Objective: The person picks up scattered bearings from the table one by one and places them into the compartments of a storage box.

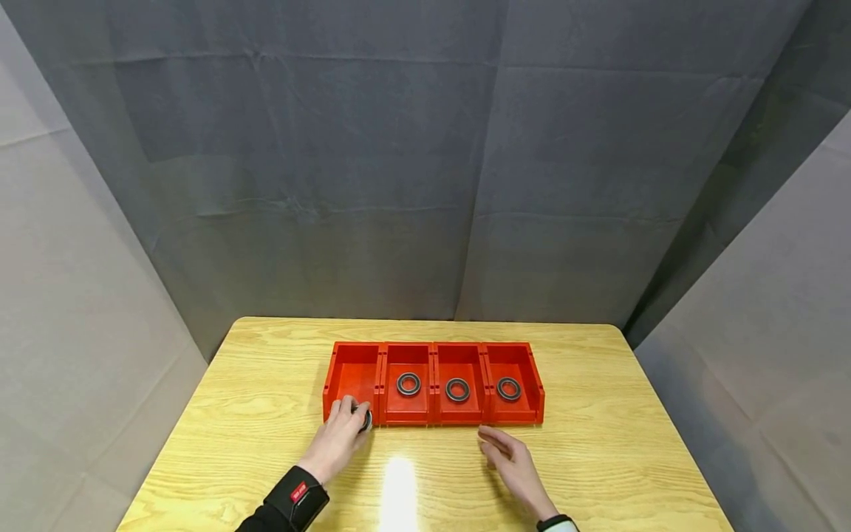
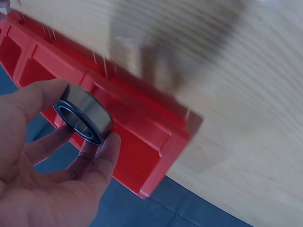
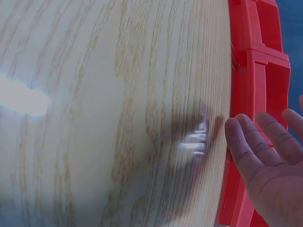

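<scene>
Between thumb and fingertips, my left hand (image 1: 337,441) holds a ball bearing (image 2: 84,113), a steel ring with a dark seal. The hand is at the front of the leftmost red bin (image 1: 355,369), and the bearing is tilted there. Three more bearings lie in the other bins: one (image 1: 408,383) in the second, one (image 1: 457,389) in the third and one (image 1: 508,389) in the rightmost. Just in front of the right-hand bins, my right hand (image 1: 513,465) holds nothing; its fingers are extended and slightly bent in the right wrist view.
The red bins stand side by side in a row on a light wooden table (image 1: 585,414). Behind the table hangs a dark grey cloth (image 1: 372,185), with pale cloth walls at left and right. A bright reflection shows on the tabletop between the hands.
</scene>
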The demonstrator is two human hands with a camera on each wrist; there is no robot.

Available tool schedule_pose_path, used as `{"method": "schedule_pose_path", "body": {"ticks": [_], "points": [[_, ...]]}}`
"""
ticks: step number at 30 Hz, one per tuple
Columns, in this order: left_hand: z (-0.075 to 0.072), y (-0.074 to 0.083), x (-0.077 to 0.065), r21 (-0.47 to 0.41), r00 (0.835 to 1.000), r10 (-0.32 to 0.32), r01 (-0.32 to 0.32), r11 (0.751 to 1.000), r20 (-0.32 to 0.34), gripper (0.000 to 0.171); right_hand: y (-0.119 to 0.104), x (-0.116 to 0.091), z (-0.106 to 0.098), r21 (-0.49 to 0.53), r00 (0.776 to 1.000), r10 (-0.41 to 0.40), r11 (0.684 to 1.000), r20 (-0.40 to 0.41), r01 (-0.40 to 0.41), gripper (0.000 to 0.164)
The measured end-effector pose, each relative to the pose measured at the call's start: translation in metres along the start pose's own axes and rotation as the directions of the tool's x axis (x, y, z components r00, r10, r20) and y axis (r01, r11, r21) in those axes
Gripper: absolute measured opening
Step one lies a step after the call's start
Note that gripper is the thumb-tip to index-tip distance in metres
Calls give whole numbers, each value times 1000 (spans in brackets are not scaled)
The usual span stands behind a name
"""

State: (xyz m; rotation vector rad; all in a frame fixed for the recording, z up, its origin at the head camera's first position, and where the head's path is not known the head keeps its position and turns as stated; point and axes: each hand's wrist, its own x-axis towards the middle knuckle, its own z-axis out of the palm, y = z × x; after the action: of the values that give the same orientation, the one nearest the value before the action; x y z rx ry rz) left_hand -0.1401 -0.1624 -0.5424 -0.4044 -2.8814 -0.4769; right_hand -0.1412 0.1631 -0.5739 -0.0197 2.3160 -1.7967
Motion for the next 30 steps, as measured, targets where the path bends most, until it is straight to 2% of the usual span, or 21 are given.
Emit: {"method": "schedule_pose_path", "body": {"ticks": [11, 21, 30], "points": [[-4, -10, 16, 1, 999, -18, 18, 1000, -29, 44, -1, 0, -2, -17, 1000, 5, 1000, -4, -5, 39], [-4, -15, 31, 2, 998, -67, 67, 998, 9, 44, 0, 0, -2, -14, 1000, -17, 1000, 11, 17, 40], [3, -20, 46, 32, 996, -87, 87, 996, 14, 45, 2, 2, -2, -17, 1000, -12, 1000, 4, 12, 38]]}}
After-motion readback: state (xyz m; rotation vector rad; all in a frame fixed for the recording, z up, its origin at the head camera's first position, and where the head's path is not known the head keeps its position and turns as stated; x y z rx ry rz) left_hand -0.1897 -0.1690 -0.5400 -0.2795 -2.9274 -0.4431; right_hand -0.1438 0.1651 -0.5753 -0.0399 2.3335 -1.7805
